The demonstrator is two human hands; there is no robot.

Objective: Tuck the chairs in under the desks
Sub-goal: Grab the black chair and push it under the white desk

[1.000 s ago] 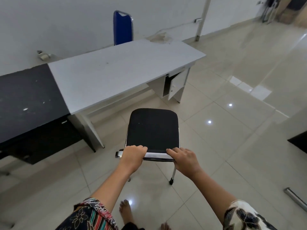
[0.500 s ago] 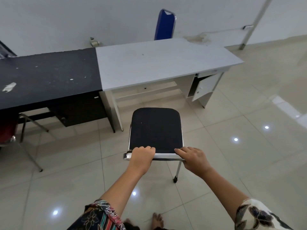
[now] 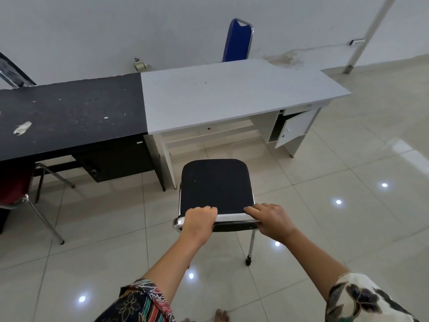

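At the far left edge of the frame you see a red chair [image 3: 12, 189] with chrome legs, its seat partly beneath the black desk [image 3: 69, 117]. That desk fills the left half of the picture; its top is speckled with pale marks, and a torn white scrap [image 3: 22, 128] lies near its left end. Butted against its right end is the white desk [image 3: 232, 94], which runs towards the upper right. A blue chair [image 3: 238, 40] stands behind it against the wall, only its backrest showing above the top.

The black chair [image 3: 216, 184] sits in the centre of the frame on the tiled floor [image 3: 348, 205]. It faces the left end of the white desk, close to that desk's left leg, and stands in front of it, not under the top.

Your left hand [image 3: 199, 219] grips the left part of the chair's chrome top rail, its fingers curled tightly over the bar. Your right hand [image 3: 271, 220] holds the right end of the same rail, fingers laid over the top edge and bent down around it; you cannot see the thumb. Patterned sleeves show at the bottom of the frame.

Further right, under the white desk's right end, a small cabinet door [image 3: 294, 126] hangs open. A pale pipe [image 3: 369, 36] slants down the wall at the upper right.
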